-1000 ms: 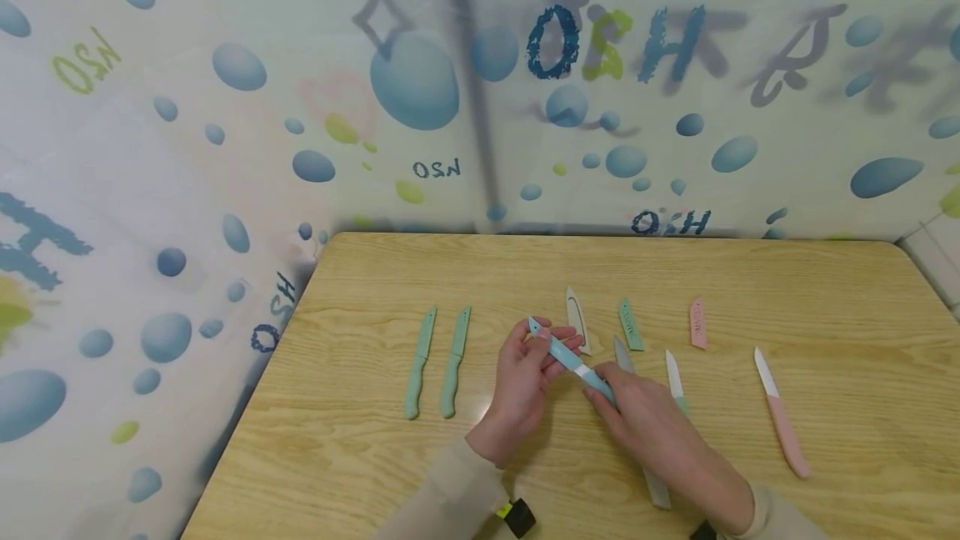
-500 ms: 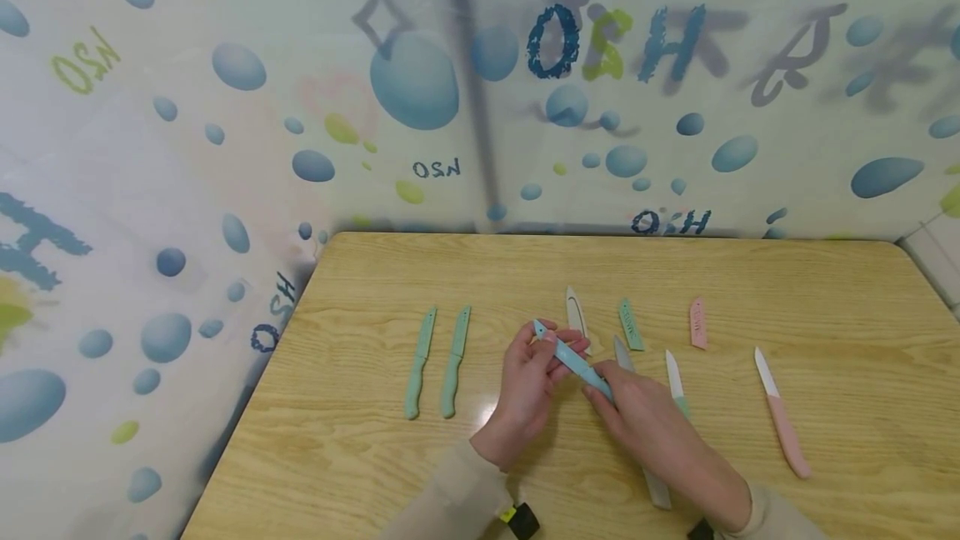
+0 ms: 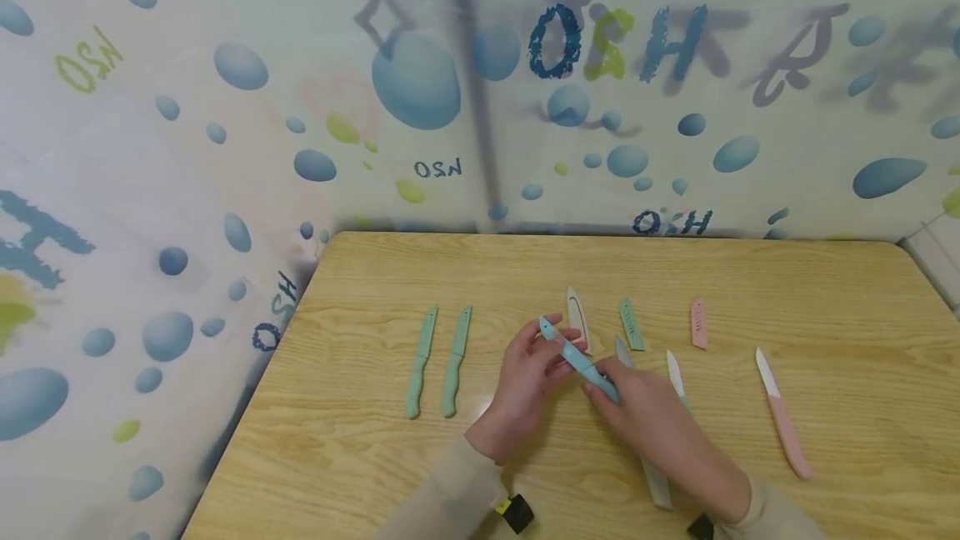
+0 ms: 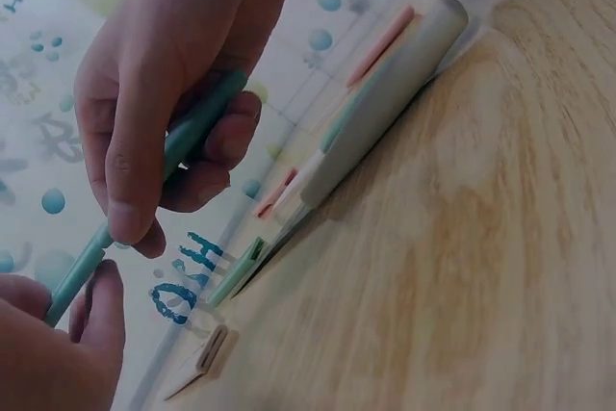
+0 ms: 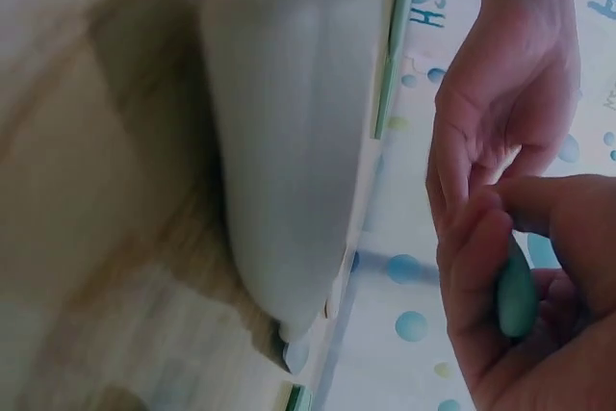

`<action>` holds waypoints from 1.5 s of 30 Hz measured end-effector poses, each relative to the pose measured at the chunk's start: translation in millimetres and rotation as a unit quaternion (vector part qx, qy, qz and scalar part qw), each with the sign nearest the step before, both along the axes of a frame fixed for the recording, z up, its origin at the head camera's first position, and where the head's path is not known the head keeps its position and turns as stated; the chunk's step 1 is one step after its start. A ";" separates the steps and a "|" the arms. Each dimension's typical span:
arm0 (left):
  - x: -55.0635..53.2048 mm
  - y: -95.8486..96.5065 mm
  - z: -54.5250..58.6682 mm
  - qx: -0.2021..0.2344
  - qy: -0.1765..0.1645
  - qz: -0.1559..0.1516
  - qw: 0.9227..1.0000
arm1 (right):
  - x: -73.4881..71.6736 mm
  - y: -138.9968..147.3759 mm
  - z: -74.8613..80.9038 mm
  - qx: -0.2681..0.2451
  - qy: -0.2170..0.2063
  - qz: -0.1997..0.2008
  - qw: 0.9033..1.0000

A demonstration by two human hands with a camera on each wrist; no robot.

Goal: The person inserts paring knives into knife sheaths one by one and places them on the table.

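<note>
Both hands hold a light blue paring knife (image 3: 608, 387) slantwise above the table, its blade covered by a matching blue sheath (image 3: 577, 357). My left hand (image 3: 520, 386) pinches the sheath near its tip between thumb and fingers. Curled round the handle is my right hand (image 3: 656, 419), which hides part of it. In the left wrist view the sheath runs up to the right fingers in one line with the handle (image 4: 207, 122). Below the right hand lies a bare knife with a grey-white handle (image 3: 657, 486), large in the right wrist view, partly covered in the head view.
Two sheathed green knives (image 3: 421, 369) lie on the left of the wooden table (image 3: 337, 473). A green-handled knife (image 3: 674, 372) and a pink-handled knife (image 3: 783, 432) lie bare at right. White (image 3: 575, 311), green (image 3: 631, 323) and pink (image 3: 698, 323) sheaths lie behind. A patterned wall borders the table.
A white band of blade showed between sheath and handle one second ago; the sheath has slid down and now meets the handle. The left hand has moved slightly right.
</note>
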State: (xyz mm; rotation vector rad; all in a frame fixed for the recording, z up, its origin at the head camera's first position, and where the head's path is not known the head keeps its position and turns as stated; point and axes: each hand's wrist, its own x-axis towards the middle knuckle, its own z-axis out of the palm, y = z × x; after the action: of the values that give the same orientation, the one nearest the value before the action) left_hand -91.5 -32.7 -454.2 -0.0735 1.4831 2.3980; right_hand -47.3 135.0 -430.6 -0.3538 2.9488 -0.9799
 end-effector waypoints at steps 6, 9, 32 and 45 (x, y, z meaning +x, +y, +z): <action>-1.1 -0.9 -3.6 -0.014 -0.004 0.020 1.000 | -3.1 1.4 0.4 0.002 -0.021 -0.002 1.000; -2.7 -3.8 -4.5 -0.018 -0.008 0.043 0.999 | -1.8 0.8 2.1 -0.007 -0.029 0.005 1.000; -42.5 -76.8 5.8 -0.203 0.062 0.104 0.972 | 2.2 17.1 7.0 -0.001 0.017 0.010 1.000; -53.2 -98.1 13.2 -0.319 0.109 0.052 0.940 | 2.9 19.6 3.4 -0.006 0.045 0.016 0.999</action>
State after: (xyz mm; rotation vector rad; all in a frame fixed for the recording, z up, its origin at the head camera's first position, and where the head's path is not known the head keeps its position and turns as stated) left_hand -144.7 -130.8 -441.0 -0.0315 2.3622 1.9408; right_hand -44.5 154.6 -427.2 -0.4565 3.0072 -1.0035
